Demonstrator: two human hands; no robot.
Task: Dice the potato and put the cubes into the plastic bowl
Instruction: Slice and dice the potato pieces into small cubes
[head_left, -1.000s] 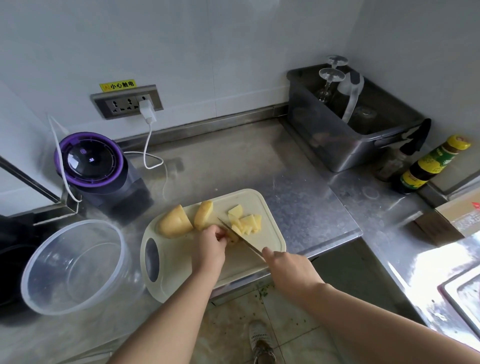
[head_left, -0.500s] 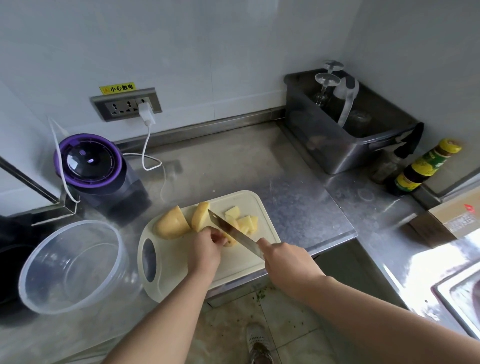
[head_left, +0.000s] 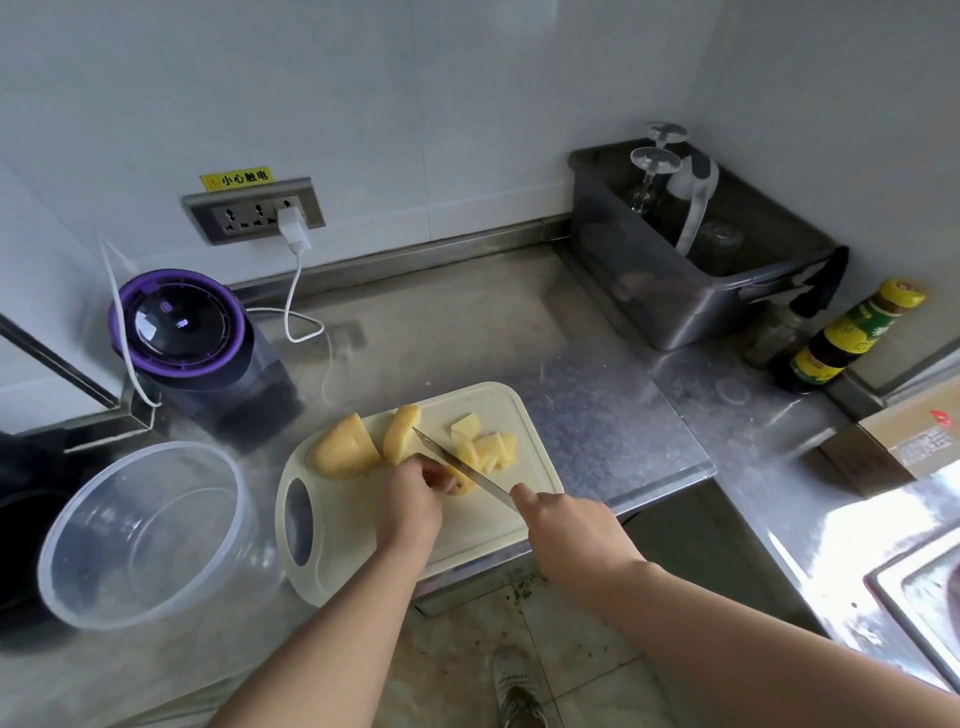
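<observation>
Left hand (head_left: 410, 499) fingers curled, pinning potato piece (head_left: 464, 484) on cutting board (head_left: 467, 540). Right hand (head_left: 566, 525) clenched round knife (head_left: 457, 462) handle. Blade beside fingertips: tuck knuckles, cut straight down. Cubes (head_left: 488, 447) not yet in plastic bowl (head_left: 145, 535), left of board.

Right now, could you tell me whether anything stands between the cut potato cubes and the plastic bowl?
Yes: the knife, the left hand holding a potato piece, and two larger potato chunks lie on the cutting board between the cubes and the open bowl to its left.
</observation>
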